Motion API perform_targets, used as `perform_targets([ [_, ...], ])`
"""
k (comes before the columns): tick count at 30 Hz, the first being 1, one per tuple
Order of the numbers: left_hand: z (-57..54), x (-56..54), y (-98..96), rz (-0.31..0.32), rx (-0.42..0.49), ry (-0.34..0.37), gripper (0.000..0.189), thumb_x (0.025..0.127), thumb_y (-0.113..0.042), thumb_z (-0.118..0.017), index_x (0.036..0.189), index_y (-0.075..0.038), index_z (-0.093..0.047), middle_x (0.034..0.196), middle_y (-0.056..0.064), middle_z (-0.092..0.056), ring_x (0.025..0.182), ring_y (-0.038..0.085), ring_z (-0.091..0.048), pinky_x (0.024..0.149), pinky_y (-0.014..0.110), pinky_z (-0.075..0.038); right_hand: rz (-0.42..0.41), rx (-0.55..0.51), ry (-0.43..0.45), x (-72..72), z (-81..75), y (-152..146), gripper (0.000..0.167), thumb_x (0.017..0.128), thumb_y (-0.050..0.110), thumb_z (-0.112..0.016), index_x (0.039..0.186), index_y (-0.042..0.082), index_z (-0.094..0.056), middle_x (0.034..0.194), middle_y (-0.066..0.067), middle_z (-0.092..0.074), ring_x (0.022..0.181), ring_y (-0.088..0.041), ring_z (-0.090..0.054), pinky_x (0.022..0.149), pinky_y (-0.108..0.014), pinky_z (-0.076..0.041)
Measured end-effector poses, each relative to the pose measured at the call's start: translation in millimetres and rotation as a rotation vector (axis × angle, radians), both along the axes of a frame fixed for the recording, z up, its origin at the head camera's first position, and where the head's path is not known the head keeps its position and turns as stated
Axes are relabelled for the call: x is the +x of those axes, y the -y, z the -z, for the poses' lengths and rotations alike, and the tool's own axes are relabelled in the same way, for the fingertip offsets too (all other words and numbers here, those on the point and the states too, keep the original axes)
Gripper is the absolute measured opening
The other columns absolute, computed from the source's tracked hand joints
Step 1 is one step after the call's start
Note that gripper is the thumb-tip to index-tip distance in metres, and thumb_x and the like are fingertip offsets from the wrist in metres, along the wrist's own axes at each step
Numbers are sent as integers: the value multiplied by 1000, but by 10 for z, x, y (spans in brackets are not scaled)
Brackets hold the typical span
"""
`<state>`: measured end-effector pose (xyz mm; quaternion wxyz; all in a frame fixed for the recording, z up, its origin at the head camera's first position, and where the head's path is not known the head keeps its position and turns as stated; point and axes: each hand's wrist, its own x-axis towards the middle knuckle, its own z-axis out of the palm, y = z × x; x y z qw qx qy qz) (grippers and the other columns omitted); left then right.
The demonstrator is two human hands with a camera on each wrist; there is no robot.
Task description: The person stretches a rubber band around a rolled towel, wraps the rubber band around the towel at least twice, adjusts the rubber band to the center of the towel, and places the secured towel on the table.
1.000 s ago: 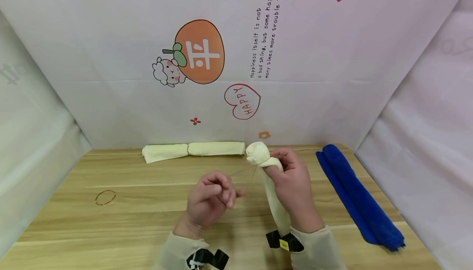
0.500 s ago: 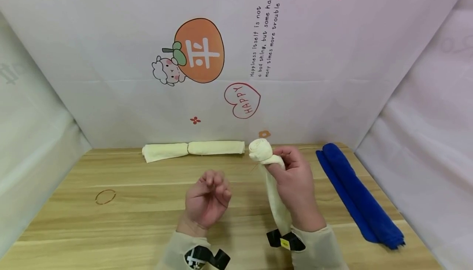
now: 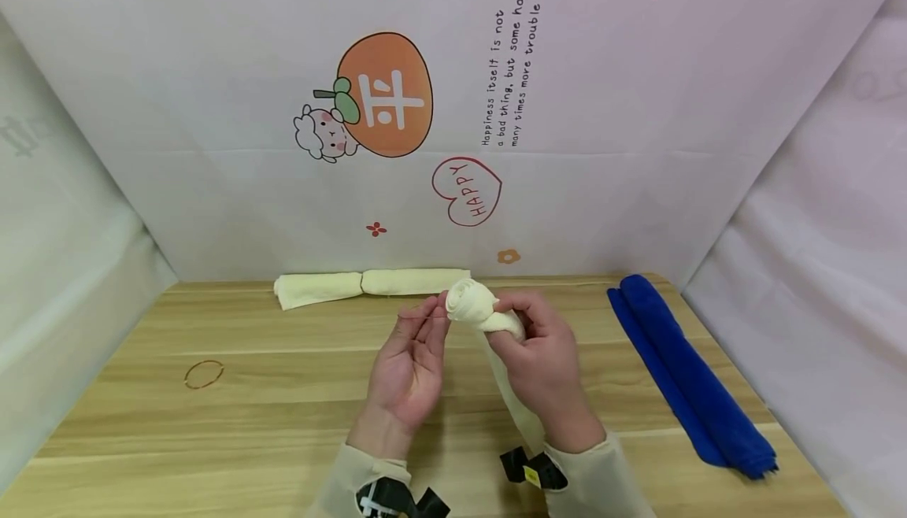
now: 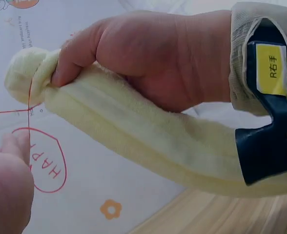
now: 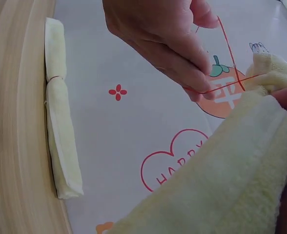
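Observation:
My right hand point(image 3: 546, 360) pinches a rolled cream towel point(image 4: 133, 131) between thumb and fingers, just below its bent-over end. That end forms a round, coiled knob point(image 3: 469, 301), and the long remainder hangs back beneath the right wrist. Close to the left of the knob is my left hand point(image 3: 407, 380), palm up, its fingers extended and spread from the thumb. A thin red rubber band point(image 5: 227, 41) is stretched over the left thumb and fingertips and runs to the towel at the base of the knob, crossing itself near the towel.
Along the back edge of the wooden table point(image 3: 283, 439) lies another rolled cream towel point(image 3: 418, 282) with a band round its middle. A loose rubber band point(image 3: 205, 361) is at left. At right lies a rolled blue towel point(image 3: 687, 376). White printed sheets enclose the table.
My left hand drew back from the towel, turned palm up, then came up beside the knob with fingers extended into the band. My right hand has shifted slightly left with the towel.

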<state>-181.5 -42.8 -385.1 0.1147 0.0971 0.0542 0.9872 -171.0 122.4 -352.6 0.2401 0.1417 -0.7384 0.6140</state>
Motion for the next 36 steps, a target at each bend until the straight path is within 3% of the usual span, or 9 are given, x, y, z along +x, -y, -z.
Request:
perform_targets([
  [3,18,3,-31,-73,-299,-43,31,106,-20,-50,113,2,-69,121,19,-65,112,25,-64,105,36,-40,-4,-2,-25,-3,3,-5,27,83,-12,-69,99,9,-69,97,-7,-69,69,-19,-59,58,-27,-53],
  [6,23,13,-55,-113,-639,-155,33,99,-28,-62,119,-2,-68,123,16,-65,110,27,-65,99,47,-47,3,-8,-34,-7,-1,-26,28,82,-14,-68,99,8,-69,98,-8,-70,70,-19,-60,58,-27,-53],
  [10,-29,38,-31,-162,-861,-277,53,93,-27,-69,135,4,-57,127,20,-62,111,29,-65,92,50,-51,-14,31,-15,-6,-8,-54,29,82,-13,-68,99,11,-69,92,-9,-68,66,-19,-57,55,-28,-51],
  [14,-112,56,36,-251,-970,-330,65,89,-20,-75,143,4,-48,133,20,-58,110,29,-65,89,46,-54,-48,134,3,3,-8,-59,27,82,-8,-70,97,15,-70,83,-5,-65,60,-18,-53,51,-29,-48],
  [18,-174,76,110,-267,-1047,-346,73,85,-21,-80,145,3,-46,139,16,-55,108,28,-65,88,41,-54,-72,307,-31,3,-7,-66,29,80,-6,-70,94,19,-70,84,2,-65,56,-13,-48,49,-28,-45],
  [25,-224,98,195,-272,-1260,-358,50,84,-14,-83,130,-5,-65,123,12,-65,92,24,-69,80,34,-57,-132,499,-76,-6,-23,-111,34,76,-7,-71,94,22,-70,95,10,-66,52,-6,-39,48,-25,-41],
  [30,-219,109,210,-304,-1400,-367,45,82,-14,-84,123,-5,-70,105,12,-70,79,22,-68,67,28,-56,-176,568,-119,-29,-18,-119,35,76,-13,-70,90,19,-73,100,9,-69,75,-7,-59,63,-27,-52],
  [32,-216,114,209,-295,-1445,-364,45,81,-15,-84,123,-5,-70,102,11,-70,77,22,-66,64,27,-54,-185,598,-147,-35,-8,-117,38,75,-17,-67,89,18,-73,103,7,-70,87,-9,-64,68,-28,-54],
  [36,-213,119,207,-265,-1504,-370,46,81,-17,-83,123,-5,-70,100,10,-70,76,19,-65,61,26,-52,-184,652,-180,-48,21,-118,44,70,-22,-63,87,18,-73,105,4,-72,95,-10,-67,72,-28,-56],
])
